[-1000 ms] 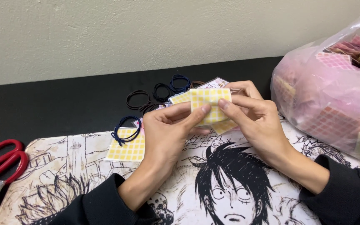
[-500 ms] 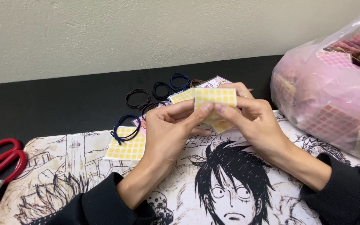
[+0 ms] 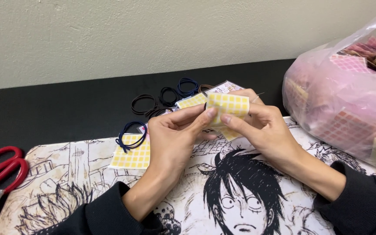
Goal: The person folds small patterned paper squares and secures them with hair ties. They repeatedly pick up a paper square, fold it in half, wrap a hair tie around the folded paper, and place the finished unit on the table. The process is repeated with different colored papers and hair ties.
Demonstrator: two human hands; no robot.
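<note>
two hands pinch a yellow checked sheet above a cartoon-print mat

left hand (image 3: 175, 135) and right hand (image 3: 262, 128) both grip the sheet (image 3: 228, 105), held slightly higher and nearer the wall than a second ago; a second yellow sheet (image 3: 131, 154) with a blue hair tie (image 3: 130, 135), red scissors (image 3: 1, 167) and pink bag (image 3: 344, 91) lie unmoved

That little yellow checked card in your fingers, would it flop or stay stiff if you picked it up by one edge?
Probably bends easily: the yellow card already curves between the left hand and right hand. It looks thin and likely light, since fingertips alone hold it. The flat card on the mat, with a blue hair tie on it, might slide if nudged.
</note>
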